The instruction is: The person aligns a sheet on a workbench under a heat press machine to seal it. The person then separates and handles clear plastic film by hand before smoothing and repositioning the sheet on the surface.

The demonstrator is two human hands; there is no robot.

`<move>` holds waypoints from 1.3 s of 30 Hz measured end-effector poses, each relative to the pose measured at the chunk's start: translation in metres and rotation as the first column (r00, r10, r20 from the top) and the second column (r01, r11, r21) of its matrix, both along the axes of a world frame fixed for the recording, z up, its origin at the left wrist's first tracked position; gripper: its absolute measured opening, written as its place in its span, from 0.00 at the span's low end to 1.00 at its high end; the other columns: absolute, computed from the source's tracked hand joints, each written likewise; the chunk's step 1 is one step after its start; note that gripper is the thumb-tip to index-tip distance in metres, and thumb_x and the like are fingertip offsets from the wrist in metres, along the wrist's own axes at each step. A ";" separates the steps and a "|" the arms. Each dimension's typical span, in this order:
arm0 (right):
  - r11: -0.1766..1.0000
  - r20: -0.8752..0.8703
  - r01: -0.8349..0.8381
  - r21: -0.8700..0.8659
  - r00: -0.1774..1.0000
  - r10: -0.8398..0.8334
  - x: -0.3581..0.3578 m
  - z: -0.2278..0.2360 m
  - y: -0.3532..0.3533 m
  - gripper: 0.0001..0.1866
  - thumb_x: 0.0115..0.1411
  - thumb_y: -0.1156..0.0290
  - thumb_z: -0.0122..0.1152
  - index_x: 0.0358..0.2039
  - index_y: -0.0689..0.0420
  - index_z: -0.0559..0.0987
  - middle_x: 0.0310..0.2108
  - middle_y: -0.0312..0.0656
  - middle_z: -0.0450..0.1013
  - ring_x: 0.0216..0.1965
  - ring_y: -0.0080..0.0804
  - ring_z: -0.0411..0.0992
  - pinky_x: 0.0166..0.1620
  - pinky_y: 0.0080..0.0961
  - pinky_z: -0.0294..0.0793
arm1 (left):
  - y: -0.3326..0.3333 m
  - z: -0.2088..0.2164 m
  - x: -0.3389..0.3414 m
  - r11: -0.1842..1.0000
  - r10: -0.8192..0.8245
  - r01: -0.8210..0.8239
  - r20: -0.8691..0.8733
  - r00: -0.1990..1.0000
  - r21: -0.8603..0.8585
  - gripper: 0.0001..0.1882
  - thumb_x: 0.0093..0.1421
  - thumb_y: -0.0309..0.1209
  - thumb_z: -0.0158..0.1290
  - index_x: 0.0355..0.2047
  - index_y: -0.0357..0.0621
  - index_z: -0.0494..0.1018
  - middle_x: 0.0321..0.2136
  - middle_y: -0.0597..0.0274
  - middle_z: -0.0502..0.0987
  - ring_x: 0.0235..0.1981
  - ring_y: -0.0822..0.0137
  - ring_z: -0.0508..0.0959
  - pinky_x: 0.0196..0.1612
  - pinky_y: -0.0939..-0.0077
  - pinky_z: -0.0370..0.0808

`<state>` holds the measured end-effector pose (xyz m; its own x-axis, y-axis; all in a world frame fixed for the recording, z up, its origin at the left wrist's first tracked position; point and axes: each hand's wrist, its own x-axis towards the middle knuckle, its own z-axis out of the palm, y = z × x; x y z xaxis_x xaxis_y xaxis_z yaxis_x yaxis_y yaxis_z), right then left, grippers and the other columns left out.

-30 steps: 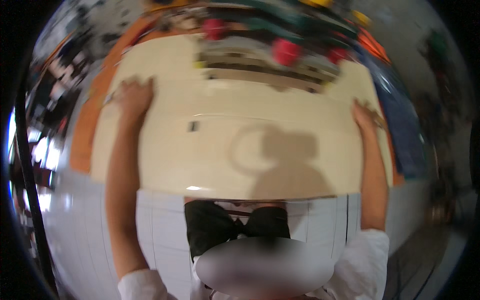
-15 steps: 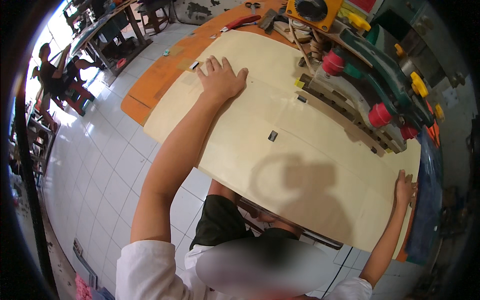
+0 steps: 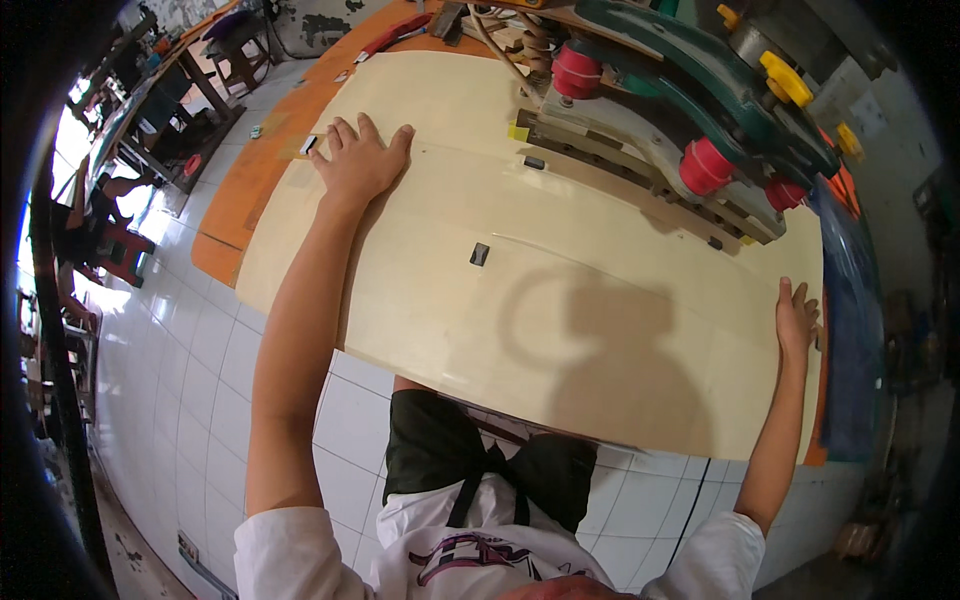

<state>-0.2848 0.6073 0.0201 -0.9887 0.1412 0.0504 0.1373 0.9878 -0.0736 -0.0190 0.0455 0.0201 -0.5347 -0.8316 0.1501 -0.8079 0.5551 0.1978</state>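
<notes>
My left hand (image 3: 360, 165) lies flat near the far left of a large cream-coloured sheet (image 3: 400, 300), its fingers spread and nothing in them. Beside its fingertips is a small black-and-white piece (image 3: 309, 144) at the sheet's edge. At the sheet's right edge rests my right hand (image 3: 797, 318), fingers stretched out, with some tips partly hidden. A small dark block (image 3: 480, 255) sits between the hands. Over the far right side of the sheet stands a green machine (image 3: 690, 110) with red knobs (image 3: 706, 166) and a long metal bar (image 3: 620, 170) low above the surface.
Beneath the sheet is an orange tabletop (image 3: 222, 225). More small dark blocks (image 3: 534, 162) lie by the metal bar. A red-handled tool (image 3: 395, 36) is at the far edge, and dark blue plastic (image 3: 850, 330) hangs at the right. Another person sits at the far left.
My view has shifted, so the table and machine appear farther left and higher. Both hands keep the same places on the sheet.
</notes>
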 end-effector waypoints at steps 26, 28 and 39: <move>0.952 -0.020 -0.307 -0.009 0.952 0.306 0.009 0.000 -0.021 0.39 0.63 0.35 0.27 0.68 0.47 0.50 0.70 0.46 0.40 0.70 0.44 0.35 0.65 0.58 0.28 | 0.054 -0.010 -0.019 0.880 -0.434 0.416 -0.032 0.900 -0.229 0.36 0.63 0.57 0.36 0.62 0.46 0.57 0.64 0.45 0.54 0.66 0.50 0.53 0.64 0.41 0.46; 0.954 -0.024 -0.299 -0.011 0.954 0.299 0.010 0.001 -0.022 0.39 0.63 0.36 0.27 0.68 0.47 0.50 0.70 0.47 0.40 0.71 0.43 0.35 0.66 0.58 0.27 | 0.055 -0.009 -0.019 0.884 -0.431 0.414 -0.038 0.901 -0.218 0.36 0.63 0.58 0.36 0.62 0.45 0.57 0.64 0.45 0.54 0.66 0.49 0.53 0.64 0.41 0.46; 0.951 -0.037 -0.307 -0.047 0.952 0.305 0.008 -0.002 -0.020 0.41 0.62 0.34 0.29 0.68 0.46 0.50 0.70 0.46 0.40 0.71 0.43 0.34 0.66 0.57 0.27 | 0.051 -0.011 -0.022 0.886 -0.420 0.406 -0.018 0.907 -0.223 0.38 0.62 0.58 0.36 0.63 0.43 0.56 0.64 0.44 0.54 0.66 0.49 0.53 0.64 0.41 0.46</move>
<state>-0.2770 0.5875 0.0178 -0.9830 -0.1648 0.0804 -0.1740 0.9768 -0.1251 -0.0409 0.0960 0.0092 -0.8063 -0.4828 0.3417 -0.4858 0.8701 0.0832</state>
